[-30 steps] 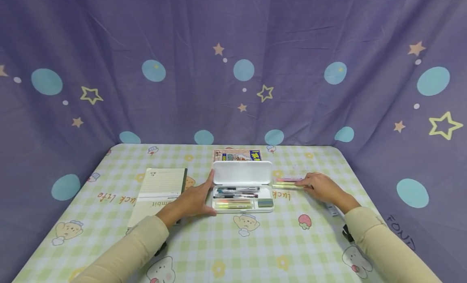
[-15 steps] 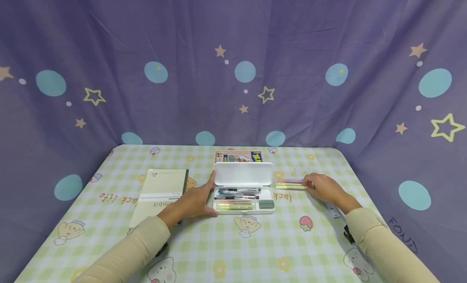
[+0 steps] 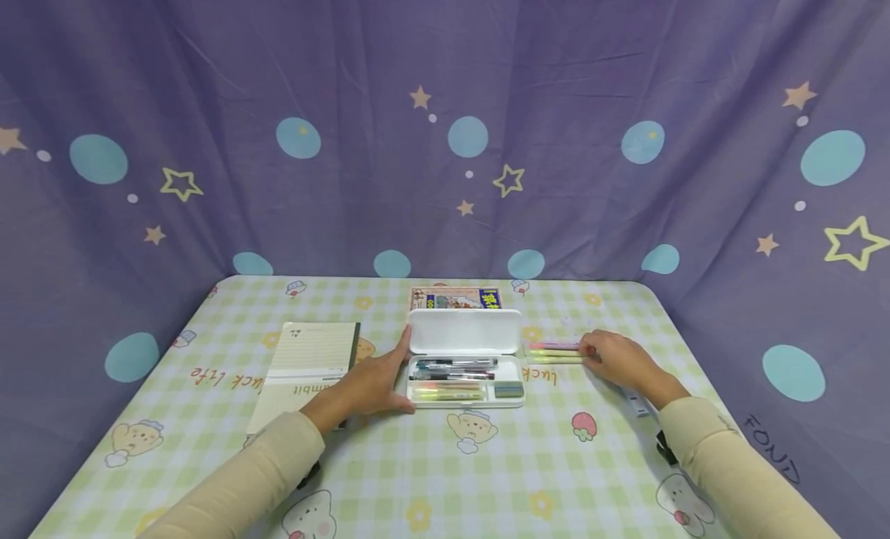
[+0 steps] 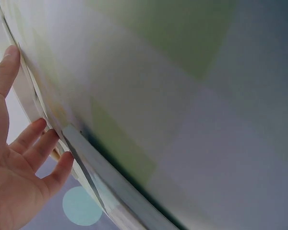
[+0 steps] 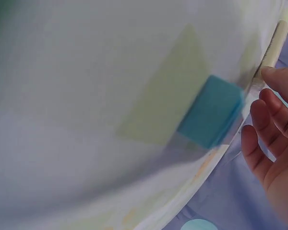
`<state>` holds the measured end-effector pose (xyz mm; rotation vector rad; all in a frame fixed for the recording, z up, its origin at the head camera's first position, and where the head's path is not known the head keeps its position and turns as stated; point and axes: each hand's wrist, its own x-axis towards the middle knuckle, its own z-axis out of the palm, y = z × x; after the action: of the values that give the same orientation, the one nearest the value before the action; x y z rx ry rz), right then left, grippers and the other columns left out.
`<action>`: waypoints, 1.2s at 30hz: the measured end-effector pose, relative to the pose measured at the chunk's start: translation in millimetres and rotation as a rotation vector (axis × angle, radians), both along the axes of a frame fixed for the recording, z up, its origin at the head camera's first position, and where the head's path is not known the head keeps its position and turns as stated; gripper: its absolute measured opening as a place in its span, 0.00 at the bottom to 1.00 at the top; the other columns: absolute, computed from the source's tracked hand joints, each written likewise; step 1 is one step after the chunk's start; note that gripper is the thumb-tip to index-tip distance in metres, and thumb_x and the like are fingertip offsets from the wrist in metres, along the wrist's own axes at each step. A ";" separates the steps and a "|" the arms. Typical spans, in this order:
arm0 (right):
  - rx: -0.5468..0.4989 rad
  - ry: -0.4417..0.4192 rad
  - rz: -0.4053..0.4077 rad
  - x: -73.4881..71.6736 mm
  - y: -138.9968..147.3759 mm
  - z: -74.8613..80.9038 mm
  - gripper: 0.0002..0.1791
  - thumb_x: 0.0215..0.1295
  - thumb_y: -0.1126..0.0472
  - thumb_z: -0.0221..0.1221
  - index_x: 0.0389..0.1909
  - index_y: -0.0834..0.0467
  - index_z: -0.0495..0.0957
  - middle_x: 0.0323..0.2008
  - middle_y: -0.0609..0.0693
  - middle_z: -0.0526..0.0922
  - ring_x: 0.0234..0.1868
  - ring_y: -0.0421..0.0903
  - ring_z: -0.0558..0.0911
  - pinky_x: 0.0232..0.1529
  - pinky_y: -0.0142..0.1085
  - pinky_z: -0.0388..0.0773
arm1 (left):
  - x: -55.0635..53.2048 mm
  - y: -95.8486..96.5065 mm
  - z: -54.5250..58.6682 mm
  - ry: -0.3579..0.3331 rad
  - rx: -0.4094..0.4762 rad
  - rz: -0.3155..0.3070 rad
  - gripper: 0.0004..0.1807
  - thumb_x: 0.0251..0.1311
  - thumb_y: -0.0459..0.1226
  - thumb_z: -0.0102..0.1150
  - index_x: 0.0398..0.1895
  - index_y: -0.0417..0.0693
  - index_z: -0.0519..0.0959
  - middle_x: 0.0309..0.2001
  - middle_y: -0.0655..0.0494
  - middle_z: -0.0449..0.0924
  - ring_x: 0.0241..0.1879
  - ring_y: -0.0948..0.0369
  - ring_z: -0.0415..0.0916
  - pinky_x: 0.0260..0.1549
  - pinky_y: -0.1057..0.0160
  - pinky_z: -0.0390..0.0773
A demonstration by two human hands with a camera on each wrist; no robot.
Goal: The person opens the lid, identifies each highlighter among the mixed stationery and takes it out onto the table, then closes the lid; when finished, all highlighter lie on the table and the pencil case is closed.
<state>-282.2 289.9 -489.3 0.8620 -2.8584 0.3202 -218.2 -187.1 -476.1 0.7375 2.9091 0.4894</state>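
A white pencil case (image 3: 463,333) lies with its lid raised. Dark-capped pens (image 3: 455,369) fill its back section, pastel pens (image 3: 448,392) the front one, and a grey-green block (image 3: 508,389) the front right corner. My left hand (image 3: 371,383) rests along the case's left side, thumb at the front corner, index finger up by the lid; its fingers look spread in the left wrist view. To the right, my right hand (image 3: 617,359) pinches the right ends of several slim pink and yellow pens (image 3: 555,357) on the table. In the right wrist view, the thumb meets one pale pen (image 5: 276,43).
A cream notebook (image 3: 306,369) lies left of the case, partly under my left forearm. Behind the lid is a colourful printed booklet (image 3: 455,298). A teal block (image 5: 211,112) sits on the table near my right hand. A purple curtain (image 3: 445,76) closes off the back.
My right hand has slid slightly right, to the ends of the slim pens, which now lie a little more spread apart. The left hand and pencil case have stayed put.
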 end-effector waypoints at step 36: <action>-0.039 -0.054 0.215 21.5 -90.2 23.8 0.10 0.63 0.61 0.68 0.45 0.52 0.85 0.31 0.37 0.82 0.27 0.29 0.73 0.29 0.26 0.73 | 1.6 0.8 2.5 -0.017 0.008 0.003 0.79 0.44 0.62 0.77 0.82 0.44 0.27 0.70 0.49 0.74 0.58 0.45 0.81 0.64 0.49 0.77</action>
<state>-260.7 199.8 -465.5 1.1721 -2.8011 0.4282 -216.6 -186.2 -473.6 0.7271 2.8946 0.5057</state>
